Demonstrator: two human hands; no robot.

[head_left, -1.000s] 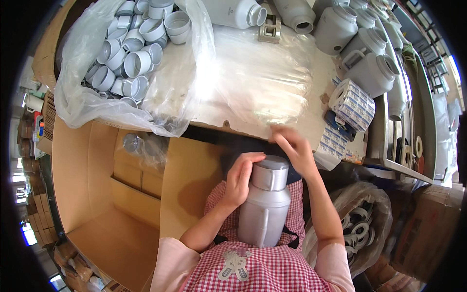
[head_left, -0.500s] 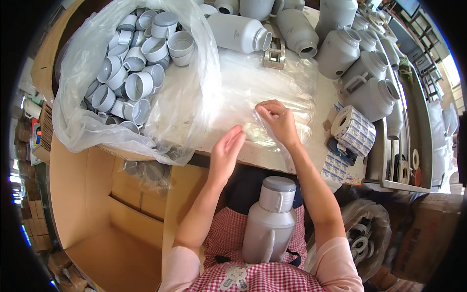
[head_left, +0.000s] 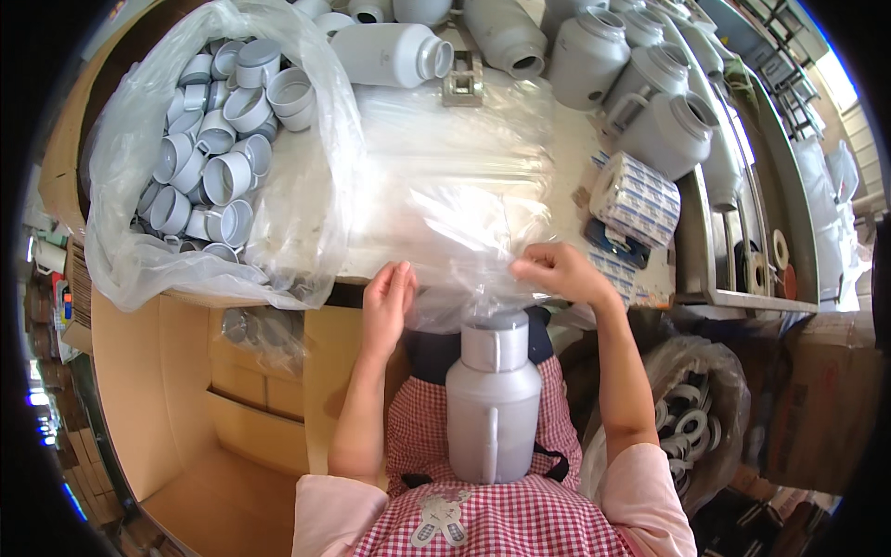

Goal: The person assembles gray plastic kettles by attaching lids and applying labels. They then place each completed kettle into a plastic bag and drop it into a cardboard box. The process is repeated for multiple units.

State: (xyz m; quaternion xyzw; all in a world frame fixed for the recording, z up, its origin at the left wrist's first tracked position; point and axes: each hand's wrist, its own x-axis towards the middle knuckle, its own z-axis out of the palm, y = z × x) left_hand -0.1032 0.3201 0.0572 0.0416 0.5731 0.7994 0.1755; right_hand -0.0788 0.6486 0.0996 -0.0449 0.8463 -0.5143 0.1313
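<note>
A clear plastic bag [head_left: 445,299] is stretched between my two hands. On its left edge, the fingers of my left hand [head_left: 388,302] are pinched together. The other side of the bag is gripped by my right hand [head_left: 562,273], thumb against the fingers. Between my thighs stands a grey jug [head_left: 493,413] with its handle facing me and a grey cup-shaped cap on top. The bag hangs right at the cap; whether its mouth is around the cap I cannot tell. More flat clear bags [head_left: 445,158] lie stacked on the table beyond.
A plastic-lined carton [head_left: 111,204] of grey cups stands left, above an open cardboard box [head_left: 139,390]. Several grey jugs [head_left: 390,54] line the table's back and right. A metal block [head_left: 462,82] sits on the bags; a label roll [head_left: 639,200] lies right. A bag of rings [head_left: 724,371] stands lower right.
My hands have spread apart and pulled the bag open, bringing it toward me to the jug's cap. My left hand has taken hold of the bag's edge. The view has shifted right.
</note>
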